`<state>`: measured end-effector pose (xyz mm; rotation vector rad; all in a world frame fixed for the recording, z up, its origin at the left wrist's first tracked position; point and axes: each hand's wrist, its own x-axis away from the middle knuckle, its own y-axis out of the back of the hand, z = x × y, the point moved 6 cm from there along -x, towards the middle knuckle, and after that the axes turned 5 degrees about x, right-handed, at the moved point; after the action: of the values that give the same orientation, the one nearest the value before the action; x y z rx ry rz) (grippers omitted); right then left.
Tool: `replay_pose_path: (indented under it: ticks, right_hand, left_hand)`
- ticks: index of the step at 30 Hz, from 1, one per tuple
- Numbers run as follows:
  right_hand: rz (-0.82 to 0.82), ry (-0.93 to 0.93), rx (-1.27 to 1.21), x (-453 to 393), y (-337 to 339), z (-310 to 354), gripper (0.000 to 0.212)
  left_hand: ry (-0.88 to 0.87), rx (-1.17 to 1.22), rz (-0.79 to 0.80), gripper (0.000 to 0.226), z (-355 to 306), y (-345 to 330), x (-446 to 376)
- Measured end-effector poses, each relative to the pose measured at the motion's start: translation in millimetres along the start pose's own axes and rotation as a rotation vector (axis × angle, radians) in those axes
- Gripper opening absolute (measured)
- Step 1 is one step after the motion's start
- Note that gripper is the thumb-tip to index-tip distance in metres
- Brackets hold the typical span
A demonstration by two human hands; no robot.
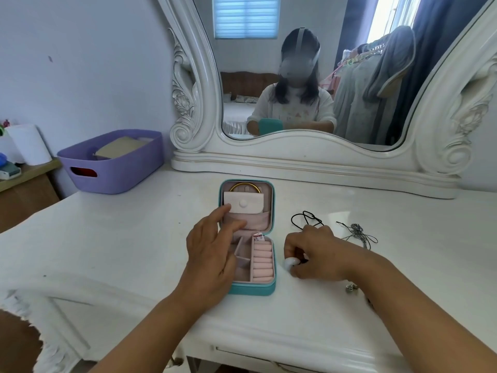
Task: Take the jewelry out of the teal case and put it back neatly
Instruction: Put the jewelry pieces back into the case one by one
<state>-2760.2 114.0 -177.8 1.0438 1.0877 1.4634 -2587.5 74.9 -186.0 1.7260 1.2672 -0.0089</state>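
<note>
Two hands are working: the left hand (212, 254) is resting spread across the open teal case (248, 235), while the right hand (313, 253) is pinching a small white piece (291, 262) just beside it.

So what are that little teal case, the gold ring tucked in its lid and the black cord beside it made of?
The teal case looks like faux leather outside, smooth with a stitched edge, and pale pink velvety lining inside. The gold ring, probably a bangle, looks like polished metal: it glints. The black cord seems thin waxed string or leather, lying in limp loops; which one is unclear.
</note>
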Motion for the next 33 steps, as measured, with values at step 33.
replay_pose_path:
  ticks: [33]
  right_hand:
    - [-0.237,-0.087,-0.995,-39,29,46,0.005]
  left_hand:
    - [0.601,1.210,-0.188,0.011,16,6,-16]
